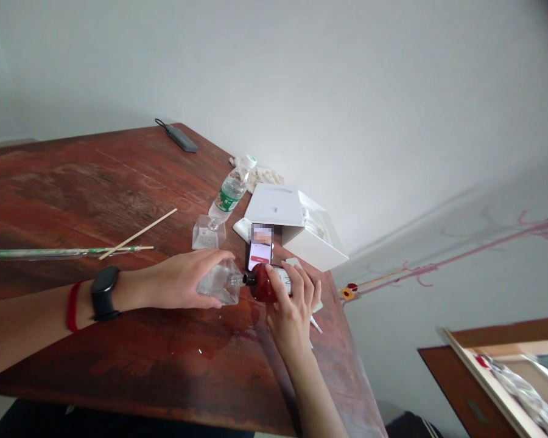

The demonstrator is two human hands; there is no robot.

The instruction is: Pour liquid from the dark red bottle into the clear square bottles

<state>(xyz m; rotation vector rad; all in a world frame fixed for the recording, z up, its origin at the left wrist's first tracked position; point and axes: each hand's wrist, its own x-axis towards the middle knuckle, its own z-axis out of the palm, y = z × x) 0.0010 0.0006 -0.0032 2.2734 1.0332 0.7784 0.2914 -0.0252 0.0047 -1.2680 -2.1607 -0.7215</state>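
Observation:
My left hand (189, 281), with a dark watch and a red band at the wrist, is wrapped round a transparent square-sided bottle (220, 285). That bottle lies tilted on its side, its neck facing right. A red-brown bottle (263, 283) with a white label and a dark neck is gripped by my right hand (292, 298). It is tipped to the left, and its mouth meets or nearly meets the transparent bottle's neck; I cannot tell whether they touch. Just beyond them stands a phone (260, 248) with a lit screen.
A water bottle (231, 193) stands behind a transparent square container (208, 232). White boxes (310, 243) are at the right, with a cloth (265, 176) behind. Wooden sticks (139, 233) and a grey device (181, 139) lie leftward. Wet patches shine on the wooden table (164, 359).

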